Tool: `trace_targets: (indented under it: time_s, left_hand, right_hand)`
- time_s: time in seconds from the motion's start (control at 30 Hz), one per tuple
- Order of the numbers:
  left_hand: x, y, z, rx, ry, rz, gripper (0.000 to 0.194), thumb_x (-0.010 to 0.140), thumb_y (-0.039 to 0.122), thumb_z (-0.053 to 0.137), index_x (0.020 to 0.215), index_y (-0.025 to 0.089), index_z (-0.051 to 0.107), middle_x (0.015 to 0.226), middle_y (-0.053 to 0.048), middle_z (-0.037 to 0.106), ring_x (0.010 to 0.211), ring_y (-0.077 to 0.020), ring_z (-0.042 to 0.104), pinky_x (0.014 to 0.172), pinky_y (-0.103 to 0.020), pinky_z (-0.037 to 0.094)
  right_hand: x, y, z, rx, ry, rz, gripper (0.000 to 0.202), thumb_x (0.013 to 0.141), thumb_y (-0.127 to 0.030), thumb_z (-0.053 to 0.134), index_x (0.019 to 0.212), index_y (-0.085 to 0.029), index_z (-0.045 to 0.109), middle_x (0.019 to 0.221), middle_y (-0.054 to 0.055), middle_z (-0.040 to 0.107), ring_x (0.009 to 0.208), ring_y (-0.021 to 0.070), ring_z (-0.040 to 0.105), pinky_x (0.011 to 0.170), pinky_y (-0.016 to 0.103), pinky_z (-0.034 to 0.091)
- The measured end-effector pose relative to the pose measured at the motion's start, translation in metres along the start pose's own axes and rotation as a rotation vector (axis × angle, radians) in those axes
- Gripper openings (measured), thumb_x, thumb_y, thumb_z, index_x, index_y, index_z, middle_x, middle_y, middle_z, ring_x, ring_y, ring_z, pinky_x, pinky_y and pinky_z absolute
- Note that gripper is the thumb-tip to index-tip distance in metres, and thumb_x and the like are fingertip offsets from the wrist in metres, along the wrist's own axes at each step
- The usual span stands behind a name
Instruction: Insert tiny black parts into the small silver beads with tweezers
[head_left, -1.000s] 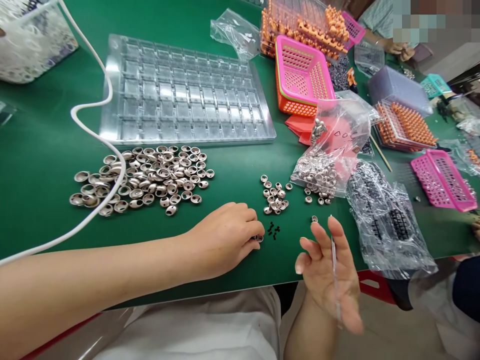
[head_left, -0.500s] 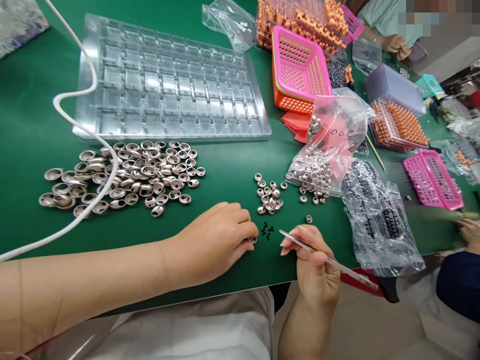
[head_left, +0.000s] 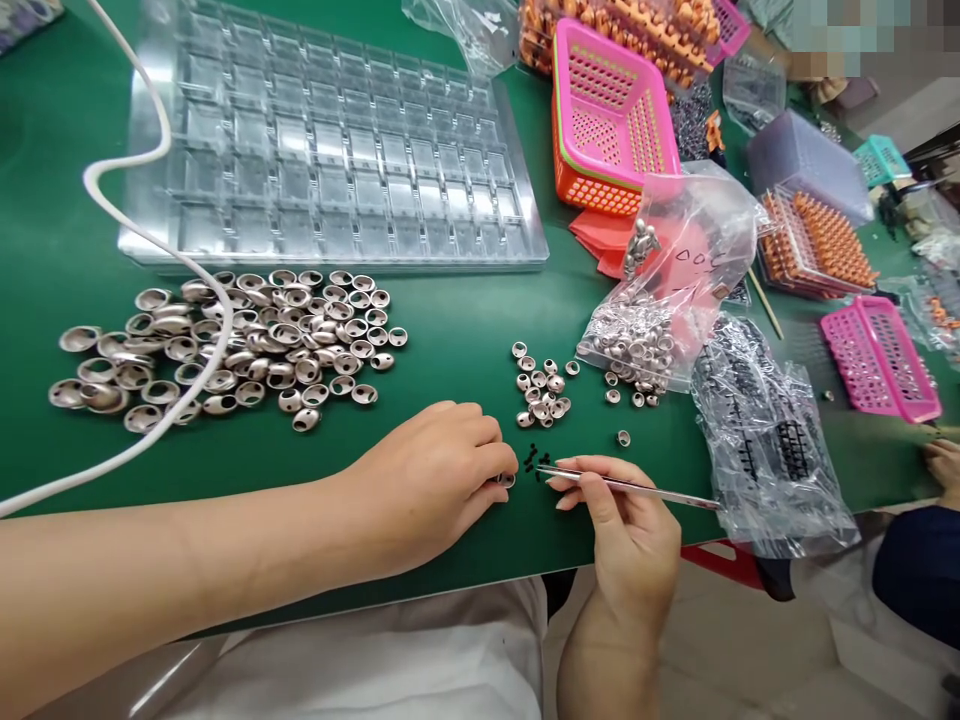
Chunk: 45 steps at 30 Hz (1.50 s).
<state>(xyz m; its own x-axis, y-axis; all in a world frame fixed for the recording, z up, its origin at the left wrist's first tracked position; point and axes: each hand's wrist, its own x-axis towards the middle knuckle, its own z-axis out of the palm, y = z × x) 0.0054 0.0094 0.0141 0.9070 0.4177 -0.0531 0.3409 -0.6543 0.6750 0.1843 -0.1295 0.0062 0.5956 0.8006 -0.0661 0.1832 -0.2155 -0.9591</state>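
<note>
My left hand (head_left: 442, 480) rests on the green table, thumb and fingers closed on a small silver ring (head_left: 506, 481) that shows at the fingertips. My right hand (head_left: 630, 520) holds metal tweezers (head_left: 645, 488), their tips at a few tiny black parts (head_left: 534, 460) just right of the left fingertips. Whether the tips grip one is too small to tell. Beyond the black parts lies a small group of silver rings (head_left: 541, 390). One loose ring (head_left: 623, 438) sits above my right hand. A large pile of wider silver rings (head_left: 277, 345) spreads beyond my left forearm.
A clear tray (head_left: 337, 150) lies at the back left, with a white cable (head_left: 217, 370) crossing the ring pile. Stacked baskets (head_left: 615, 120), a bag of rings (head_left: 645, 330) and a bag of black parts (head_left: 772, 440) stand right. Another person's hand (head_left: 945, 465) shows at the far right.
My right hand has turned and brought the tweezers lower and flatter, their tips moving left to the black parts. My left hand keeps its hold on the ring. The view has shifted slightly.
</note>
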Motion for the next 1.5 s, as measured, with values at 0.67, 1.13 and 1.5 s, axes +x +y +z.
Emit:
trace_targets:
  time_s: [0.67, 1.13, 1.5]
  left_hand:
    - [-0.001, -0.0018, 0.0021, 0.017, 0.046, 0.068, 0.01, 0.093, 0.016, 0.066, 0.097, 0.02, 0.074, 0.086, -0.003, 0.068, 0.079, -0.0204, 0.058, 0.072, -0.035, 0.041]
    - [-0.001, 0.0011, 0.0081, 0.045, 0.088, 0.14, 0.012, 0.096, 0.019, 0.064, 0.097, 0.019, 0.075, 0.086, -0.003, 0.068, 0.081, -0.0207, 0.056, 0.071, -0.035, 0.037]
    - [-0.0009, 0.0025, 0.0067, 0.048, 0.082, 0.147, 0.012, 0.096, 0.018, 0.063, 0.097, 0.019, 0.075, 0.086, -0.003, 0.068, 0.081, -0.0197, 0.056, 0.07, -0.034, 0.038]
  right_hand:
    - [0.0027, -0.0021, 0.0027, -0.089, -0.036, 0.001, 0.013, 0.093, -0.031, 0.068, 0.092, -0.019, 0.074, 0.089, 0.007, 0.08, 0.061, 0.0136, 0.07, 0.045, 0.022, 0.049]
    - [0.002, -0.0033, 0.0041, -0.125, -0.056, -0.017, 0.014, 0.094, -0.033, 0.067, 0.093, -0.021, 0.074, 0.086, 0.004, 0.078, 0.059, 0.012, 0.067, 0.051, 0.023, 0.054]
    - [0.0014, -0.0011, 0.0039, -0.109, -0.036, -0.033, 0.016, 0.094, -0.034, 0.067, 0.091, -0.021, 0.075, 0.084, 0.004, 0.077, 0.058, 0.0121, 0.066, 0.05, 0.023, 0.052]
